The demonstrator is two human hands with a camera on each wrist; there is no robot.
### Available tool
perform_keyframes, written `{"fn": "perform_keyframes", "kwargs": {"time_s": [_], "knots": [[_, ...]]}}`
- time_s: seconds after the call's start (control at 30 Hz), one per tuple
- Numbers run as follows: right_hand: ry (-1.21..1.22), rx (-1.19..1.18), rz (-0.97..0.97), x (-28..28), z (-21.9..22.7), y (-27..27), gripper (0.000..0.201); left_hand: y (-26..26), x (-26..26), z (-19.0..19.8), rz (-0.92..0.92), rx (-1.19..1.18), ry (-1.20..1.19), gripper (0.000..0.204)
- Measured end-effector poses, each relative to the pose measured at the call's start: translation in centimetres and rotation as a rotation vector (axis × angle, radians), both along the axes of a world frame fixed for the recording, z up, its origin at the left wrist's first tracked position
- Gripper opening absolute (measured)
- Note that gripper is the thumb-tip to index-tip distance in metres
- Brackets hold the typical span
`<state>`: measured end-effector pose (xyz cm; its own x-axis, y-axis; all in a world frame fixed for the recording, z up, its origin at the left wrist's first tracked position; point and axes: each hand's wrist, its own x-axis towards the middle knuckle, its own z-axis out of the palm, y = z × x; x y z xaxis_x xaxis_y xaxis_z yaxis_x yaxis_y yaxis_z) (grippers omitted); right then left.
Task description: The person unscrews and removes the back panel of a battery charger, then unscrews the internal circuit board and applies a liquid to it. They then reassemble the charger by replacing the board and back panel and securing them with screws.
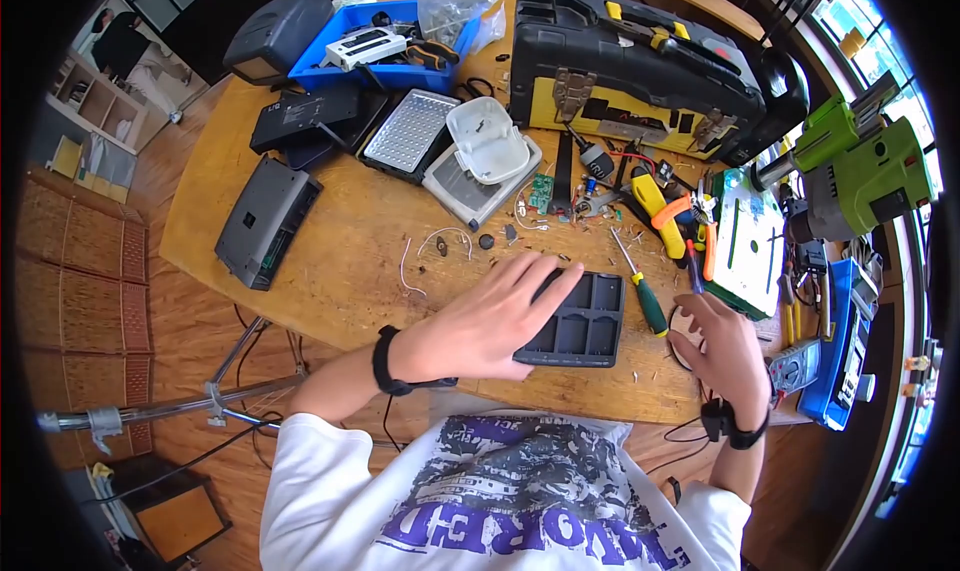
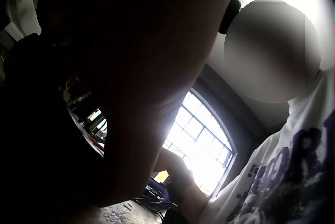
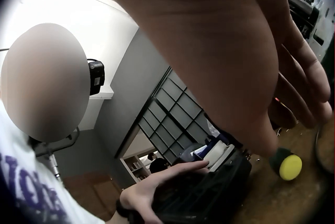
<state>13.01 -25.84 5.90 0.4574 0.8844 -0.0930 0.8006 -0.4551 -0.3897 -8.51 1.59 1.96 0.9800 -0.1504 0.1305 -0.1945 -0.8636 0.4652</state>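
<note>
My left hand (image 1: pixel 480 321) grips a black plastic casing (image 1: pixel 602 321) divided into compartments, fingers across its top and thumb at its near edge. In the right wrist view that same hand (image 3: pixel 144 192) shows beside the dark casing (image 3: pixel 209 192). My right hand (image 1: pixel 728 356) is over the table's right side, fingers loosely bent and holding nothing. Its fingertips are right by a small screwdriver (image 1: pixel 693 269) with a red and purple handle. A green and yellow screwdriver (image 1: pixel 650 306) lies between the casing and this hand; its yellow handle end (image 3: pixel 290 168) appears below the thumb.
Orange-handled pliers (image 1: pixel 710 236) and a yellow tool (image 1: pixel 657 214) lie beyond the right hand. A green drill press (image 1: pixel 860 176) stands at right, near a multimeter (image 1: pixel 797 366). At the back are a toolbox (image 1: pixel 620 81) and blue bin (image 1: pixel 320 46). Grey device (image 1: pixel 262 221) stands left.
</note>
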Motion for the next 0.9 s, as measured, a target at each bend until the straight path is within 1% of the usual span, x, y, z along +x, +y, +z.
{"fn": "perform_keyframes", "kwargs": {"time_s": [0.03,0.1,0.13,0.2,0.3,0.37,0.5,0.57,0.6,0.63,0.7,0.73,0.77,0.83,0.9], "knots": [[-0.003,-0.001,-0.002,-0.1,-0.8,0.3,0.039,0.1,0.6,-0.5,-0.002,-0.001,-0.003,0.123],[-0.021,-0.086,-0.069,-0.3,-2.3,0.7,0.040,0.4,1.3,-1.4,-0.058,0.035,0.016,0.123],[-0.028,-0.069,-0.063,-0.4,-2.7,0.8,0.039,0.6,1.5,-1.4,-0.056,0.036,0.015,0.123],[-0.015,-0.068,-0.054,-0.8,-2.5,1.4,0.040,0.9,1.8,-1.4,-0.091,0.043,0.078,0.123],[0.000,-0.060,-0.030,-0.8,-2.5,2.1,0.039,1.1,1.8,-1.1,-0.107,0.028,0.072,0.124],[0.075,-0.131,-0.031,-0.7,-2.1,2.7,0.035,1.3,1.8,-1.1,-0.103,0.034,0.057,0.125],[-0.005,-0.126,0.017,0.3,-2.0,2.9,0.029,1.3,1.9,-0.9,-0.114,0.050,0.058,0.125],[-0.024,0.028,-0.053,0.7,-0.8,2.9,0.025,1.4,1.9,-0.6,-0.109,0.055,0.067,0.124],[-0.008,0.066,-0.104,0.8,0.2,3.1,0.024,1.4,2.0,-0.5,-0.105,0.062,0.075,0.123],[0.095,0.123,-0.185,0.9,0.9,3.1,0.025,1.3,2.0,-0.4,-0.115,0.063,0.070,0.123],[0.032,0.284,-0.173,1.4,2.3,3.2,0.028,1.1,2.2,-0.4,-0.072,0.044,0.079,0.120],[0.030,0.377,-0.194,1.6,2.9,3.4,0.030,1.1,2.5,-0.4,-0.085,0.043,0.076,0.120],[0.022,0.362,-0.153,1.9,4.6,3.5,0.030,1.0,2.8,-0.6,-0.074,0.028,0.076,0.120],[0.109,0.645,-0.108,3.0,3.7,3.8,0.029,0.7,3.3,-0.8,-0.081,0.000,0.090,0.120],[0.269,0.737,-0.156,2.9,3.8,4.5,0.028,0.8,4.0,-1.1,-0.069,-0.039,0.054,0.121]]}}
